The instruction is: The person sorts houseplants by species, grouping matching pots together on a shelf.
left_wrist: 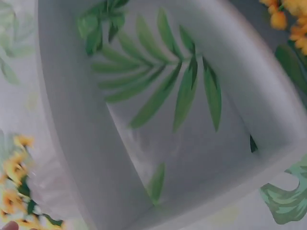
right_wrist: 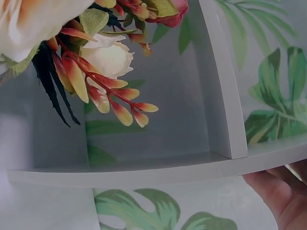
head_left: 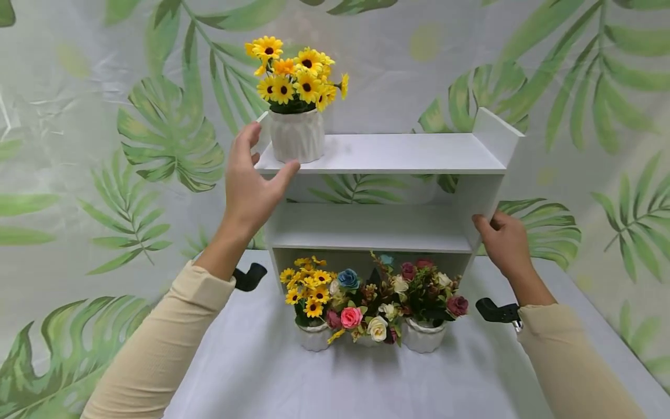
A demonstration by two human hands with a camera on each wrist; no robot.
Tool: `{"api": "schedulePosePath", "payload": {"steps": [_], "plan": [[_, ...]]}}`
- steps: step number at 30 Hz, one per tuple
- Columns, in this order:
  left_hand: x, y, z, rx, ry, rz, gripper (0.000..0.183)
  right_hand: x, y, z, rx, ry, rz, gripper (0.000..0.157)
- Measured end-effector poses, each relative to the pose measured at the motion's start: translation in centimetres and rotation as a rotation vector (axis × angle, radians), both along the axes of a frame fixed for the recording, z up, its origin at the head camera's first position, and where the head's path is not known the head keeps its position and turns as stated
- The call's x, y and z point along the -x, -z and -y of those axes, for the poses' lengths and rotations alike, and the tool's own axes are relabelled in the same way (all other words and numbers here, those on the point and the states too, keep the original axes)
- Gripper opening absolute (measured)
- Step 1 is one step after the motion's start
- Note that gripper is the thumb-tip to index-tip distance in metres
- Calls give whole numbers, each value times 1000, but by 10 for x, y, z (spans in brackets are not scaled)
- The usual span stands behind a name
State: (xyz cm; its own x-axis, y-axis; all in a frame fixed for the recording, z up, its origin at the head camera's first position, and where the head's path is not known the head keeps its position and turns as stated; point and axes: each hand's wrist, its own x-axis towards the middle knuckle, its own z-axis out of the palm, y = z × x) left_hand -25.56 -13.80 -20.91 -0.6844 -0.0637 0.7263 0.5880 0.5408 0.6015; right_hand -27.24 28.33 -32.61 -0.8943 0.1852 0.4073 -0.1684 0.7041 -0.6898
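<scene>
Looks partway along, judging by the layout. Up near the left end of the top board (head_left: 408,152) of the white shelf unit (head_left: 369,230): upper sunflower pot (head_left: 297,137), upright, seemingly set down. Low on the tabletop (head_left: 246,372), along the unit's bottom front edge: lower sunflower pot (head_left: 314,337) at left, mixed-rose bunch (head_left: 361,317) in the middle, dark-red rose pot (head_left: 424,337) at right. Perhaps left to do: these three low ones.

Left hand (head_left: 251,189) just beside the upper pot, thumb and fingers spread, no grip showing; contact with the pot hard to call. Right hand (head_left: 505,241) gripping the right side panel (head_left: 478,198), apparently to steady the unit.

Hard to make out: base of the middle bunch, mostly behind blooms. Inside the bottom opening or just in front of it: cannot tell for any of the three. Right fingers partly behind the panel. In the left wrist view, only a fingertip at the lower left corner, sunflowers cut off at both sides. In the right wrist view, roses cut off at upper left.
</scene>
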Motion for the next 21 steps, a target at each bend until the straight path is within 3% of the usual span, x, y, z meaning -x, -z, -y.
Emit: {"api": "schedulePosePath", "payload": {"steps": [3, 6, 9, 12, 15, 21], "plan": [[-22, 27, 5, 17, 20, -143, 60, 1, 1, 1, 5, -6, 0, 52], [-40, 64, 15, 77, 61, -169, 48, 1, 0, 1, 6, 2, -5, 51], [-52, 102, 28, 150, 113, -136, 36, 1, -1, 0, 8, 11, -16, 49], [-59, 133, 40, 188, 156, -86, 27, 1, -1, -1, 10, 18, -20, 48], [-65, 156, 49, 188, 166, -29, 27, 1, 0, -1, 15, 11, -15, 48], [-71, 188, 50, 176, 162, 72, 27, 2, 2, -1, 27, 6, 2, 50]]}}
